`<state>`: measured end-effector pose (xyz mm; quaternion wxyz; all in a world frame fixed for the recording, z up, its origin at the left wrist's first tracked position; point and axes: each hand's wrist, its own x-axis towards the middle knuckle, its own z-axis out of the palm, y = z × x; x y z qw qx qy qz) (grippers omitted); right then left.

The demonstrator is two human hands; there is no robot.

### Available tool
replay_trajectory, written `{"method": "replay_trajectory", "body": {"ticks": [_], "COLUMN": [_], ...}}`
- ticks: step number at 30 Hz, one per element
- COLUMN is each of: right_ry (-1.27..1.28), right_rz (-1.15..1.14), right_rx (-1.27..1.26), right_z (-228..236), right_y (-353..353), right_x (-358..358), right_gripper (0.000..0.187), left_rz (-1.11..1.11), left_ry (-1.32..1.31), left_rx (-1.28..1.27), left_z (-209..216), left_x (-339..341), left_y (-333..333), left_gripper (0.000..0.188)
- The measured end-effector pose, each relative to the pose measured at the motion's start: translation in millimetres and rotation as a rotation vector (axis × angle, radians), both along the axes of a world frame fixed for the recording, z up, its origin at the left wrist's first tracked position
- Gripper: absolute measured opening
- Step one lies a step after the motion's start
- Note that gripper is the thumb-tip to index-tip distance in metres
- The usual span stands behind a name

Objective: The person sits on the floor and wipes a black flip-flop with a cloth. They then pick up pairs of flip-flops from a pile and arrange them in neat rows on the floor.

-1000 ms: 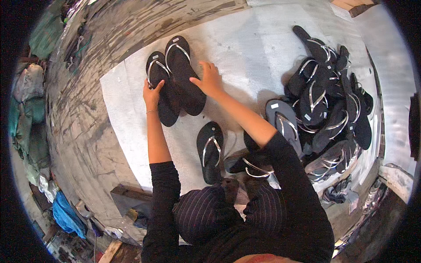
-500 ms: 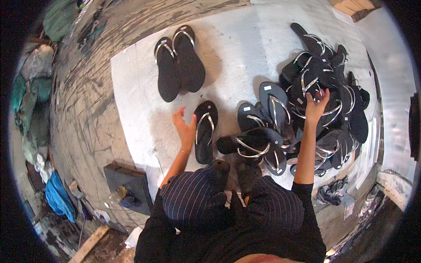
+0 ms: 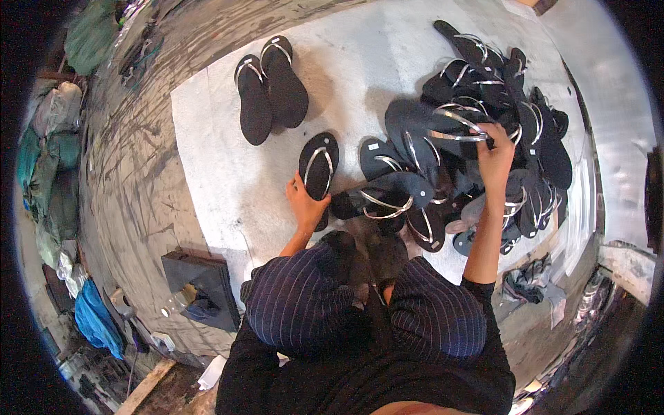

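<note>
The left hand (image 3: 308,204) grasps a black flip-flop (image 3: 319,164) across its narrow heel half, thumb and fingers at opposite edges, presumably because that width suits one hand. The right hand (image 3: 495,149) grips a second flip-flop (image 3: 453,124) at the pile (image 3: 555,158) by its silver strap (image 3: 456,137), which likely serves as a handle. A flip-flop pair (image 3: 286,86) lies side by side on the white sheet (image 3: 207,149), straps exposed.

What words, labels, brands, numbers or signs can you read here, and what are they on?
None can be read.
Black flip-flop in the left hand: pale toe mark, too small to read.
Flip-flop pair at upper left: white toe labels, too small.
Flip-flop heap on the right: small white stickers, also too small.
</note>
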<state>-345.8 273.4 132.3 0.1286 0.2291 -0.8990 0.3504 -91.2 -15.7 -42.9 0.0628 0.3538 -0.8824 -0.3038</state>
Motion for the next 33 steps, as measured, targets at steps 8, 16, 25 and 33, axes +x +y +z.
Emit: {"method": "replay_trajectory", "body": {"ticks": [8, 16, 25, 33], "right_ry": [0.069, -0.621, -0.825, -1.17], "right_rz": [-0.228, -0.435, -0.494, 0.152], "right_rx": [-0.631, -1.18, -1.096, -0.394], "right_z": [1, -41, -21, -115], "right_y": [19, 74, 35, -7], "right_x": [27, 51, 57, 130], "right_gripper": [0.063, 0.062, 0.045, 0.039], "left_rz": [-0.68, -0.855, -0.101, 0.069], "left_ry": [0.288, -0.111, 0.202, 0.171], "left_rx": [0.095, 0.201, 0.349, 0.476], "left_z": [31, 49, 34, 17], "left_x": [-33, -39, -27, -30], "left_y": [22, 46, 53, 27], "left_gripper": [0.097, 0.096, 0.091, 0.075]}}
